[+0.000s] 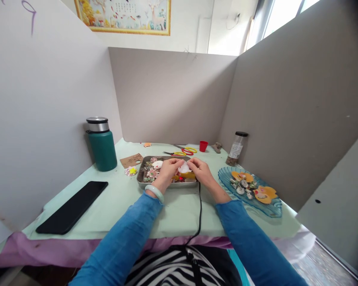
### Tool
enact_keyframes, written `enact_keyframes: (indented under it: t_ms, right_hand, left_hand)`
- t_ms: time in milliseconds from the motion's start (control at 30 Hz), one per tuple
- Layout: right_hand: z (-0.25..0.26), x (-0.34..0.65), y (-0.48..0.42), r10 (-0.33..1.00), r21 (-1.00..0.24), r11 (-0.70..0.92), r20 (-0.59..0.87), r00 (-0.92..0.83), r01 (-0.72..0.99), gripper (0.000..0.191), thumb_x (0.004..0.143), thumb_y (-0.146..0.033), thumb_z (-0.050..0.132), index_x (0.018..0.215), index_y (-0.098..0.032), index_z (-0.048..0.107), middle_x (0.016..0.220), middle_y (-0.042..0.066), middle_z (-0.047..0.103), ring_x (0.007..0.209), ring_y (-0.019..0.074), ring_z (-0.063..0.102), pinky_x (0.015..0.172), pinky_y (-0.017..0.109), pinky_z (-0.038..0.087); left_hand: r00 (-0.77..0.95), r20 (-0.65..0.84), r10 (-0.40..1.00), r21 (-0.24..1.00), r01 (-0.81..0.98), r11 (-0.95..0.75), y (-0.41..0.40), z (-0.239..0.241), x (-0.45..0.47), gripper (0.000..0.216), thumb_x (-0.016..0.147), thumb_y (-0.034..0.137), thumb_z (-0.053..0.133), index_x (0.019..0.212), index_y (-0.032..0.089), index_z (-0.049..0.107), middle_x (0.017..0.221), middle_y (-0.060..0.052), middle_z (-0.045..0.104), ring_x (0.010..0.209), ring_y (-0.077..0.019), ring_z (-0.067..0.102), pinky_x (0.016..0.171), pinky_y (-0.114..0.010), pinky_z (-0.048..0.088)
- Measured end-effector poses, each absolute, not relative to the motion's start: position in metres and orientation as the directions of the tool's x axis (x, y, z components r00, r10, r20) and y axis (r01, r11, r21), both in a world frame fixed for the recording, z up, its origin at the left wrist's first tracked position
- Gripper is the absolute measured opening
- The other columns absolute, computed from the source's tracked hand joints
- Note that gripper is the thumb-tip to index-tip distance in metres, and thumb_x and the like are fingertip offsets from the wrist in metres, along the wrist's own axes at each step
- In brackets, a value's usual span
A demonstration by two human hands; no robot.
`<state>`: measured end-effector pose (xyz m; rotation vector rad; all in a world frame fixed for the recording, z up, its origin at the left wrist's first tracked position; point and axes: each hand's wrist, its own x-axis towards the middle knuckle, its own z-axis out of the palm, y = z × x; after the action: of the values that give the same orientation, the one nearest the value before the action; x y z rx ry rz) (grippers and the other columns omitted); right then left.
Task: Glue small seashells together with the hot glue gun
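Observation:
Both my hands meet above a metal tray (pixel 164 185) in the middle of the table. My left hand (pixel 170 170), with a pale bangle (pixel 155 193) at its wrist, is closed in a pinch. My right hand (pixel 199 168) pinches from the other side. Between the fingertips is a small white piece (pixel 184 167), thin and soft-looking; its exact kind I cannot make out. Below it, a yellow-orange piece (pixel 187 175) shows in the tray. Flower-shaped pieces (pixel 152 173) and a white round piece (pixel 157 164) lie in the tray's left part.
Behind the tray lie scissors (pixel 179 153) with yellow and red handles and a red cup (pixel 203 146). A green bottle (pixel 103 149) and black phone (pixel 73 207) are left. At right stand a blue glass dish (pixel 226 174) with orange pieces and a black-lidded jar (pixel 238 149). Partitions (pixel 173 95) enclose the table.

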<state>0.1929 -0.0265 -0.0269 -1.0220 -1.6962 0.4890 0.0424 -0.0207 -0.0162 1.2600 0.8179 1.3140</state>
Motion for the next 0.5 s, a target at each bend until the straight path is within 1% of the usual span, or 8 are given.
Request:
enact_keyframes:
  t_ms: [133,267,500]
  right_hand:
    - [-0.0291,0.1923,-0.0260,0.800,-0.705,0.554,0.598,-0.049,0.443,0.021,0.083,-0.036,0.048,0.074,-0.019,0.056,0.068,-0.001,0.055,0.063,0.0132,0.048,0.060,0.024,0.036]
    - [-0.0309,0.1909,-0.0261,0.790,-0.697,0.563,0.612,-0.040,0.444,0.022,0.085,-0.037,0.045,0.077,-0.020,0.057,0.069,-0.002,0.058,0.063,0.0131,0.051,0.060,0.024,0.037]
    - [-0.0310,0.1901,-0.0254,0.758,-0.646,0.585,0.650,-0.049,0.490,0.021,0.085,-0.034,0.045,0.078,-0.020,0.059,0.069,-0.001,0.059,0.063,0.0129,0.051,0.059,0.023,0.036]
  left_hand:
    - [0.177,0.216,0.960,0.959,-0.226,-0.174,-0.0211,-0.0165,0.0425,0.031,0.064,0.038,0.072,0.075,0.010,0.065,0.045,0.005,0.043,0.037,-0.0040,0.032,0.039,-0.020,0.032]
    - [0.179,0.218,0.959,0.953,-0.249,-0.170,-0.0226,-0.0144,0.0420,0.035,0.062,0.037,0.074,0.083,0.010,0.066,0.047,0.006,0.046,0.036,-0.0033,0.031,0.041,-0.021,0.036]
    - [0.169,0.214,0.962,0.955,-0.242,-0.170,-0.0218,-0.0134,0.0409,0.038,0.060,0.035,0.074,0.086,0.009,0.067,0.045,0.007,0.045,0.036,-0.0027,0.029,0.042,-0.021,0.038]
